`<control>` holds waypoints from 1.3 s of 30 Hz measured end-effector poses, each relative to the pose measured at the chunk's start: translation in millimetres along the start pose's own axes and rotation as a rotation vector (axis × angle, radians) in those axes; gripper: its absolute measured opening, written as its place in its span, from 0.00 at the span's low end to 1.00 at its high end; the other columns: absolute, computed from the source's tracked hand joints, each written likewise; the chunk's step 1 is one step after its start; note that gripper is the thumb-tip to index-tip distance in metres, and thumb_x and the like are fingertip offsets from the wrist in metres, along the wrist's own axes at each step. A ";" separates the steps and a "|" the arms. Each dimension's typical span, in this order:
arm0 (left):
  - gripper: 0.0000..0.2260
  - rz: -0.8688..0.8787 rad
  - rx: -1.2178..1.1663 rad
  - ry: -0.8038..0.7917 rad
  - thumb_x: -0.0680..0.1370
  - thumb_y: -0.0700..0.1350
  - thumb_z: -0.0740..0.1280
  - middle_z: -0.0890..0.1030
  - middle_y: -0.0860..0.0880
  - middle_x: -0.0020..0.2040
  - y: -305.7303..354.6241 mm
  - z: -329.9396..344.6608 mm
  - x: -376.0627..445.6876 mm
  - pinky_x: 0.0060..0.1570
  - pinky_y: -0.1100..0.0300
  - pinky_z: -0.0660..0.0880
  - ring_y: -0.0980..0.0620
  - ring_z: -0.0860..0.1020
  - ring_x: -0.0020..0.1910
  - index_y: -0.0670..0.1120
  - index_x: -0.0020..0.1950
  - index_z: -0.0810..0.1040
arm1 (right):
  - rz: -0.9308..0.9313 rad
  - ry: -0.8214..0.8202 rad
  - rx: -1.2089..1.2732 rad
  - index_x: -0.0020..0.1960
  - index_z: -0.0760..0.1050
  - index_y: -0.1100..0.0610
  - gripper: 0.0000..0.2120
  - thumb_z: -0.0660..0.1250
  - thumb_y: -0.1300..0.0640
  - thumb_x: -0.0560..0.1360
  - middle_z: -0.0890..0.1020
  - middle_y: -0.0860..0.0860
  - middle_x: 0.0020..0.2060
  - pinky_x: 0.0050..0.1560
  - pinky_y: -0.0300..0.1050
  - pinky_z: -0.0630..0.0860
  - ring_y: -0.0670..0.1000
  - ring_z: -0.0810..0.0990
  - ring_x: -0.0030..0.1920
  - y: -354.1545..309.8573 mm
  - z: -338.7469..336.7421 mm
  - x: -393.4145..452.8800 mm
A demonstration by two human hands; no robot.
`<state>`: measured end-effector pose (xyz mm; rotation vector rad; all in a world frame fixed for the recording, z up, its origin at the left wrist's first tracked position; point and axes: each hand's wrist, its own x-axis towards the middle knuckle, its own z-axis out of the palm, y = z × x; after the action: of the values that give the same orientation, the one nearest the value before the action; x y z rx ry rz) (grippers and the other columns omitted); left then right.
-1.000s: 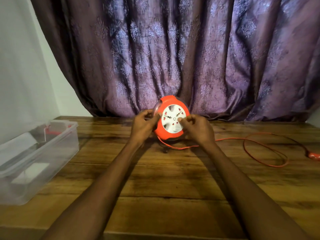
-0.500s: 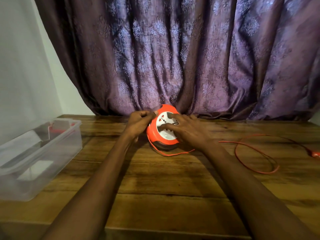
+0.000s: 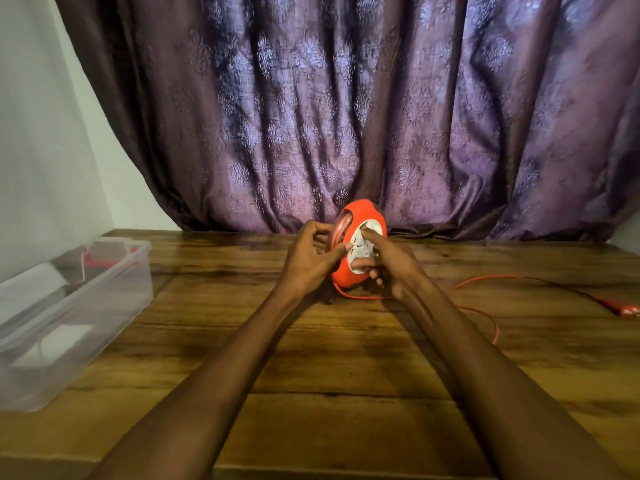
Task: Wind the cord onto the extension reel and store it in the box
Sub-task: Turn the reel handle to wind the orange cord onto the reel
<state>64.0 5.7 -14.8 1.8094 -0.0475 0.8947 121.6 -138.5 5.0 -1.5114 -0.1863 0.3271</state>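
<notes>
head view: i've got the orange extension reel (image 3: pixel 349 271) stood on edge at the far middle of the wooden tabletop (image 3: pixel 346 368), just in front of the purple curtain (image 3: pixel 346 116), tilted so its white socket face (image 3: pixel 363 252) turns toward me. my left hand (image 3: pixel 308 265) grips the reel's left rim, thumb across the front edge, i judge to steady the housing so it stays put. my right hand (image 3: pixel 391 268) is curled onto the socket face with the index finger pressed near the top, most likely to turn the centre and draw cord in. the orange cord (image 3: pixel 485 320) leaves the bottom of the reel, passes under my right wrist, loops on the tabletop to the right and runs off to its plug end (image 3: pixel 623 308) at the right edge, so plenty is left to wind. the clear plastic box (image 3: pixel 69 320) sits open at the left, well apart from the reel, with a few things inside that i can't make out.
</notes>
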 end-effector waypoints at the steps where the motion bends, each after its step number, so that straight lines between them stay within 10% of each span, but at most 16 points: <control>1: 0.15 0.004 0.019 0.012 0.71 0.43 0.77 0.78 0.54 0.41 -0.6 0.1 0.2 0.38 0.68 0.72 0.67 0.73 0.34 0.47 0.52 0.75 | -0.018 -0.010 -0.009 0.48 0.78 0.57 0.17 0.67 0.42 0.77 0.85 0.56 0.33 0.21 0.33 0.60 0.45 0.66 0.17 -0.5 -2.2 -0.9; 7: 0.04 -0.099 -0.106 0.158 0.75 0.39 0.72 0.78 0.53 0.35 6.0 -24.4 7.2 0.31 0.69 0.69 0.66 0.72 0.27 0.44 0.48 0.79 | -0.512 0.104 -0.519 0.49 0.79 0.51 0.20 0.69 0.36 0.68 0.86 0.50 0.38 0.36 0.49 0.77 0.54 0.82 0.35 13.5 -10.8 17.8; 14: 0.03 -0.255 -0.175 0.207 0.76 0.42 0.70 0.77 0.51 0.31 7.0 -41.9 16.0 0.28 0.63 0.67 0.59 0.70 0.27 0.45 0.43 0.81 | -1.254 -0.009 -1.266 0.66 0.72 0.39 0.22 0.61 0.55 0.75 0.73 0.50 0.63 0.46 0.53 0.78 0.57 0.78 0.53 7.0 -4.9 9.1; 19: 0.06 -0.305 -0.240 0.155 0.72 0.48 0.72 0.84 0.47 0.37 3.9 -50.4 17.7 0.41 0.53 0.76 0.50 0.77 0.36 0.46 0.42 0.85 | -1.247 -0.083 -1.435 0.69 0.66 0.36 0.27 0.63 0.50 0.72 0.68 0.51 0.70 0.50 0.52 0.77 0.57 0.76 0.58 -0.9 -1.3 4.5; 24: 0.10 -0.290 -0.186 0.104 0.76 0.44 0.71 0.82 0.47 0.34 6.6 -53.1 18.3 0.29 0.65 0.72 0.58 0.74 0.27 0.37 0.47 0.83 | -1.296 -0.143 -1.500 0.66 0.68 0.35 0.31 0.73 0.54 0.68 0.70 0.53 0.71 0.49 0.51 0.75 0.59 0.78 0.60 -1.2 1.8 -7.0; 30: 0.07 -0.289 -0.131 0.078 0.77 0.44 0.71 0.80 0.50 0.33 0.9 -49.9 13.7 0.29 0.65 0.71 0.61 0.73 0.27 0.40 0.46 0.82 | -1.225 -0.016 -1.610 0.67 0.65 0.33 0.23 0.61 0.46 0.74 0.76 0.54 0.65 0.51 0.54 0.72 0.58 0.81 0.55 3.0 5.6 -5.7; 36: 0.08 -0.160 -0.128 0.044 0.74 0.38 0.73 0.77 0.51 0.28 2.7 -21.2 3.5 0.26 0.70 0.68 0.64 0.71 0.23 0.45 0.46 0.75 | -0.562 0.175 -0.946 0.64 0.74 0.42 0.31 0.72 0.32 0.64 0.85 0.54 0.54 0.52 0.52 0.78 0.58 0.83 0.53 4.9 4.0 3.2; 39: 0.12 -0.145 -0.177 0.039 0.73 0.37 0.74 0.77 0.50 0.33 0.5 -7.8 -2.8 0.29 0.70 0.70 0.65 0.73 0.25 0.42 0.52 0.74 | -0.244 0.076 -0.325 0.46 0.79 0.54 0.19 0.74 0.38 0.69 0.86 0.60 0.43 0.28 0.40 0.73 0.52 0.79 0.28 4.6 5.8 2.7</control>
<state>57.6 10.9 -14.8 1.6095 0.0278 0.7971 121.8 -132.0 0.5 -1.7965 -0.3739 0.0438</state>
